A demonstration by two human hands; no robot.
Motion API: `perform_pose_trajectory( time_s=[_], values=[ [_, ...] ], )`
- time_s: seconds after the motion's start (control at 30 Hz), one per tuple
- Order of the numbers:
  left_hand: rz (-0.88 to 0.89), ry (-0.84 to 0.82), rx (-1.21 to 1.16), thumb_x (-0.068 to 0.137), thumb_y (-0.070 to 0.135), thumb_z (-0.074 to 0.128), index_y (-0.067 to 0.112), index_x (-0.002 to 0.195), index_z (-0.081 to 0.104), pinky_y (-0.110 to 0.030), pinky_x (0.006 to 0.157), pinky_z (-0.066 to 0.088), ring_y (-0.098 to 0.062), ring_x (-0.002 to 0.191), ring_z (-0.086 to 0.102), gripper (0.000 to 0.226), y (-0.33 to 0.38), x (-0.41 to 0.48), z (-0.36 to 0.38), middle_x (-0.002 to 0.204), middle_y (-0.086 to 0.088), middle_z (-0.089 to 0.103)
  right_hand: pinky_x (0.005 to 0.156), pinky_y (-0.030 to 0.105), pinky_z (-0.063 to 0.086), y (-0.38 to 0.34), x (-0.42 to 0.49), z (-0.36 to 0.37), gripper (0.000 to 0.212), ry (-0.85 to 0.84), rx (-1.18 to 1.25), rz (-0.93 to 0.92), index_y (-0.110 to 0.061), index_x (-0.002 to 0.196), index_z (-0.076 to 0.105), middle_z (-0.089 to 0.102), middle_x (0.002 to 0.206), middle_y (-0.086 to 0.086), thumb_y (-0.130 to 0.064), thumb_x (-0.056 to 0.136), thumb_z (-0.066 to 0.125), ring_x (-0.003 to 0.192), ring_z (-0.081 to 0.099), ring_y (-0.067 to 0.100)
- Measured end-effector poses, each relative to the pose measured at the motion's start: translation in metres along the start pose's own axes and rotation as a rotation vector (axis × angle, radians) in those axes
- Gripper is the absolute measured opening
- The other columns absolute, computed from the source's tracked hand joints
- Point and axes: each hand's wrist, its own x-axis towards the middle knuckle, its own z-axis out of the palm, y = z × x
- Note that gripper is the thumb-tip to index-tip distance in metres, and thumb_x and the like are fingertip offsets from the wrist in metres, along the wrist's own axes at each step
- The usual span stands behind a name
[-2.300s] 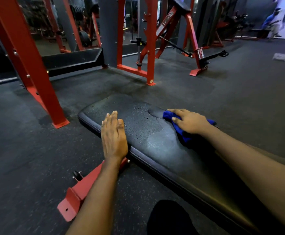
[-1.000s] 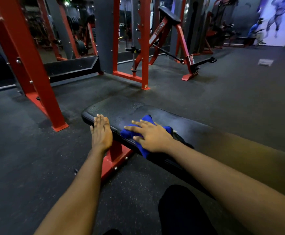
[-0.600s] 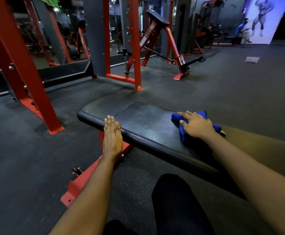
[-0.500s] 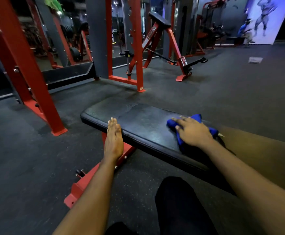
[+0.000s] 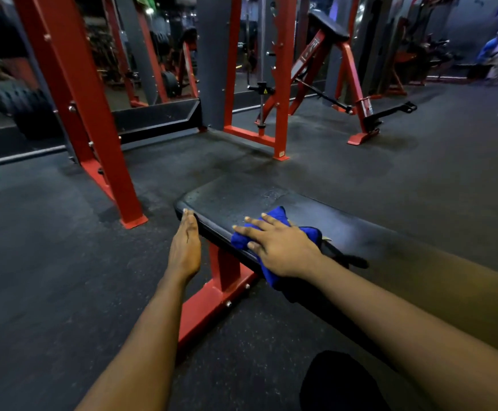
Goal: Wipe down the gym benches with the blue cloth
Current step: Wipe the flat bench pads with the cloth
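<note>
The right grip [image 5: 280, 247] lies flat and wide open, fingers straight and spread, palm pressing down on the one blue cloth [image 5: 279, 214]. The cloth is bunched beneath it. A fold pokes out beyond the fingertips, and another part hangs over the near edge of the counter [image 5: 348, 229] below the wrist.

The left grip [image 5: 184, 250] is open too, with fingers straight and held together. It holds nothing. Its fingertips touch the end corner of the black padded counter, just left of the right grip, and the heel of the hand hangs off the pad.

There is one counter here and two hands on it. Below and between the grips, a single red foot [image 5: 215, 295] carries the counter on the dark rubber floor [image 5: 49, 277]. One thick red post [image 5: 75, 99] stands to the left beyond the left grip. One red frame [image 5: 283, 75] with two uprights stands well ahead of the right grip. One dark knee [image 5: 339, 381] shows nearest, under the right forearm.
</note>
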Motion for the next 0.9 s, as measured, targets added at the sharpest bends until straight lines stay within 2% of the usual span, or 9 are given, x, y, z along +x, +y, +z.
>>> perform_pose_trajectory(
  time_s=[0.2,0.33,0.47,0.63,0.9],
  values=[
    [-0.039,0.050,-0.028,0.107,0.039,0.021,0.015,0.151,0.034,-0.019,0.114,0.014,-0.010,0.146,0.023,0.052,-0.017,0.012,-0.006,0.159,0.000,0.028,0.117,0.058,0.023,-0.008,0.075,0.011,0.046,-0.012,0.031,-0.011,-0.049,0.151,0.023,0.019,0.163,-0.014,-0.043,0.106,0.028,0.153,0.011,0.019],
    [-0.053,0.104,-0.020,0.107,0.038,0.021,0.015,0.151,0.036,-0.016,0.111,0.015,-0.013,0.146,0.025,0.052,-0.011,0.012,-0.001,0.158,-0.001,0.032,0.118,0.056,0.018,-0.015,0.107,0.008,0.045,-0.027,0.054,0.002,-0.047,0.151,0.027,0.020,0.163,-0.015,-0.042,0.106,0.029,0.153,0.011,0.018],
    [-0.084,0.146,0.020,0.106,0.043,0.022,0.016,0.151,0.036,-0.032,0.115,0.024,-0.025,0.143,0.033,0.054,0.000,0.009,0.002,0.154,-0.009,0.038,0.118,0.053,0.021,-0.013,0.091,0.005,0.045,0.012,0.084,-0.017,-0.047,0.150,0.030,0.024,0.162,-0.013,-0.040,0.106,0.033,0.151,0.017,0.017],
    [-0.149,0.165,0.149,0.106,0.038,0.030,0.021,0.153,0.029,-0.045,0.104,0.038,-0.039,0.129,0.047,0.051,0.004,0.014,0.013,0.143,-0.021,0.050,0.117,0.052,0.024,0.015,0.038,0.004,0.046,0.030,0.105,-0.010,-0.054,0.148,0.027,0.024,0.161,-0.018,-0.043,0.104,0.038,0.150,0.018,0.011],
    [-0.186,0.190,0.281,0.106,0.038,0.022,0.011,0.156,0.015,-0.048,0.110,0.034,-0.038,0.139,0.037,0.057,0.014,0.022,0.032,0.162,-0.008,0.019,0.115,0.062,0.020,0.075,0.107,0.008,0.044,0.067,0.126,0.236,-0.046,0.147,0.035,0.029,0.160,-0.011,-0.048,0.103,0.034,0.150,0.020,0.019]
  ],
)
